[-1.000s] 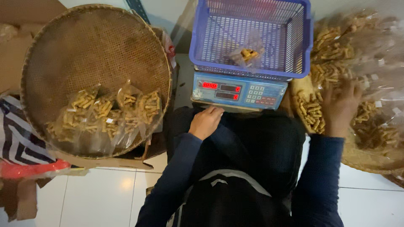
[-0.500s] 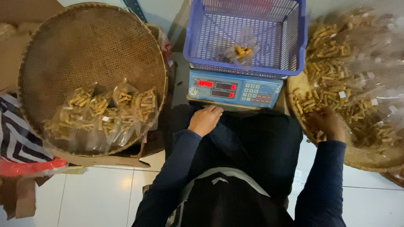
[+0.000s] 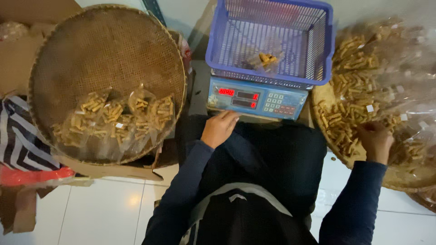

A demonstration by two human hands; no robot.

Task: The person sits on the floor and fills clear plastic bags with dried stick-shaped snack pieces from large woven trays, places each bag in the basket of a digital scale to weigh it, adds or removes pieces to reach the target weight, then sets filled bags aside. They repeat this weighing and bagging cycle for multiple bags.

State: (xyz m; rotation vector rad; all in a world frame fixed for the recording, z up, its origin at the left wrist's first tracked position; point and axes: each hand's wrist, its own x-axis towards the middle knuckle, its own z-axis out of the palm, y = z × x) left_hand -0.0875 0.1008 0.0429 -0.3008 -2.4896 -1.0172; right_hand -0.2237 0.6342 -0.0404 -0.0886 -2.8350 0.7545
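Golden snack sticks [image 3: 349, 97] — right hand [image 3: 376, 141]

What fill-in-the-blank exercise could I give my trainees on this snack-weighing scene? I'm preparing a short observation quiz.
1. The blue basket stands on top of a digital ____.
2. The left hand rests at the scale's ____ edge.
3. The right hand reaches into the tray of loose ____.
4. The round woven tray on the left holds clear ____ of snacks.

Missing words: scale; front; snack sticks; bags
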